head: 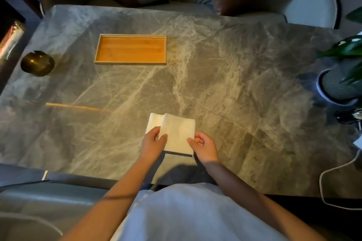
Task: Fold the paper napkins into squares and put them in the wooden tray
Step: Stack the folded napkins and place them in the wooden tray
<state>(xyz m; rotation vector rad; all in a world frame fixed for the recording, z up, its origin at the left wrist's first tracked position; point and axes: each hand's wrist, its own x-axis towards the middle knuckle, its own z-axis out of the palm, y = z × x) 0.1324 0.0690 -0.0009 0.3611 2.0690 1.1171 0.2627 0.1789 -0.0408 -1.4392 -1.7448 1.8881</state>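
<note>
At the near middle of the grey marbled tabletop [225, 68], a white napkin [179, 135] folded roughly square is held by both hands. The left hand [153, 143] pinches its left edge, thumb on top. The right hand [204, 146] grips its near right corner, thumb on the paper and the other fingers curled. The napkin's near edge is lifted slightly and casts a dark shadow under it. A second napkin [154, 121] shows from beneath on the left, partly covered.

The wooden tray [131, 63] lies flat well beyond the napkins, far and to the left. A brass bowl [37, 63] sits further left, near the tabletop's edge and off the line between napkins and tray. At the right edge stand a ribbed plant pot [337, 86] with green leaves and, nearer, a looping white cable [325, 174].
</note>
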